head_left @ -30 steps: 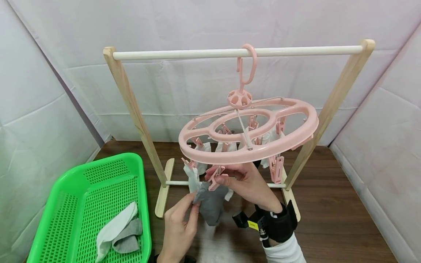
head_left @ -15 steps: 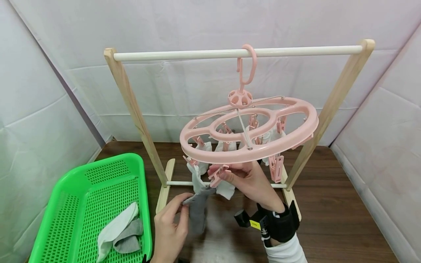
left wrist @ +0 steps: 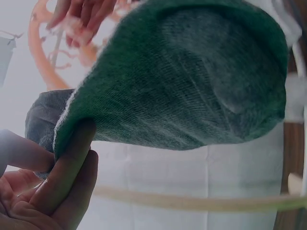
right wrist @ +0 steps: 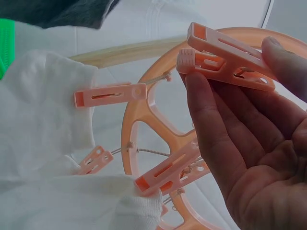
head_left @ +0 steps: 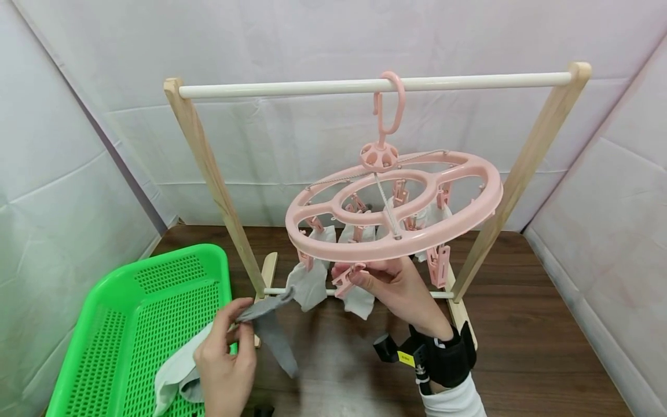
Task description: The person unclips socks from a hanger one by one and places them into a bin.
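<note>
My left hand [head_left: 226, 359] pinches a grey sock [head_left: 276, 339] by its cuff, beside the green basket's right rim. In the left wrist view the sock's foot [left wrist: 192, 81] spreads away from my fingertips. Under the front of the pink drying hanger [head_left: 354, 251], my right hand [head_left: 403, 292] squeezes a pink clothespin [right wrist: 230, 55] between thumb and fingers. Its jaws stand apart with nothing in them. Left of it, another clothespin [right wrist: 110, 95] grips a white sock [right wrist: 53, 100]. More white socks hang from clothespins around the hanger.
The hanger hooks over the white bar [head_left: 292, 88] of a wooden-legged stand [head_left: 208, 165]. At the left, the green basket [head_left: 200, 250] holds a white sock [head_left: 174, 365] and a grey cloth piece [head_left: 193, 391]. A free clothespin [head_left: 439, 266] hangs at the hanger's right.
The left hand has moved left, carrying the grey sock away from the clothespin in the right hand. The right hand has stayed nearly still. The neighbouring white sock has swung to hang straight.
</note>
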Motion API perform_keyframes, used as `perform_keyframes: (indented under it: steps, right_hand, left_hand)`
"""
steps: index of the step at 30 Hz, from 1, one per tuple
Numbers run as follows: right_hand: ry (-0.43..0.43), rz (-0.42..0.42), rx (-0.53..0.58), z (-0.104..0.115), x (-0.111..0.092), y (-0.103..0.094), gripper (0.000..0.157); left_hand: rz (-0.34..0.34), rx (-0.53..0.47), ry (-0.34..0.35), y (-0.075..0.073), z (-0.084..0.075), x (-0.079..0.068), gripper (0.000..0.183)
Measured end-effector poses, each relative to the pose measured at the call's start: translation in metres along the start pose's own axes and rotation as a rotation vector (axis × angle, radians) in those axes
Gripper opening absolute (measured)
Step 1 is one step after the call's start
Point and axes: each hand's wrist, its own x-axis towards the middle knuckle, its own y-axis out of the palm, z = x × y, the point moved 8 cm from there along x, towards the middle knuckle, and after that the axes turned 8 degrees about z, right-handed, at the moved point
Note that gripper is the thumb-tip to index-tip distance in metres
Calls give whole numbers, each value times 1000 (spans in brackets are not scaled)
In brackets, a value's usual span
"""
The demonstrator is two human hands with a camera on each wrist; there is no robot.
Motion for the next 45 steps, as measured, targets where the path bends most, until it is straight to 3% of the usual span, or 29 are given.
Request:
perform_keyframes:
  steps: [11,17,25,27,32,37,42,45]
  right_hand:
    - [26,-36,-16,0,-5,-3,27]
    - [29,-96,-55,0,-9,-9,32]
    - [81,-106,60,-4,-11,-7,36]
    - [109,-72,78,-7,-10,-5,38]
    - [240,43,-18,-18,-14,1,38]
    - [351,81,-30,-29,-23,1,35]
    - [310,73,-74,-26,-31,-6,34]
    - [242,-2,-101,-16,-36,-18,29]
  left_hand:
    - [-96,131,-72,-48,19,11,33]
    - [-129,233,-179,-70,39,9,33]
    - [-142,332,-275,-91,57,6,33]
    - [-135,355,-306,-94,62,6,31]
    - [-88,393,-377,-97,71,6,27]
    - [-39,407,-370,-94,72,4,25]
    - [-6,393,-372,-89,73,3,25]
    - [14,392,-380,-87,73,3,24]
